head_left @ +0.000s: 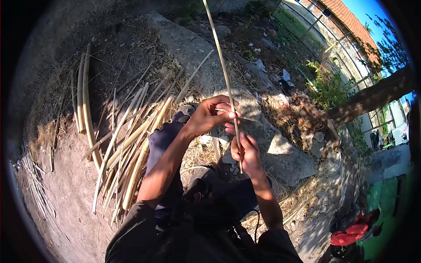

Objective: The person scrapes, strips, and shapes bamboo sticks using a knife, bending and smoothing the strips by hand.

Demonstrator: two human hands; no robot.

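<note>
A long, thin bamboo strip [222, 59] runs upright through the middle of the view and leaves it at the top. My left hand [208, 116] pinches the strip between thumb and fingers, partway up from its lower end. Just below, my right hand [247, 153] is closed around the strip near that end, its thumb and fingertips wrapped on it. The lower tip sticks out a little under the right hand. Whether anything else sits between the fingers, I cannot tell.
A pile of split bamboo pieces [131, 149] lies on the ground to the left, with longer poles [86, 92] behind it. Thin strips [37, 186] lie at the far left. A tree trunk [372, 100] leans at the right. A person in a red top [351, 234] is at lower right.
</note>
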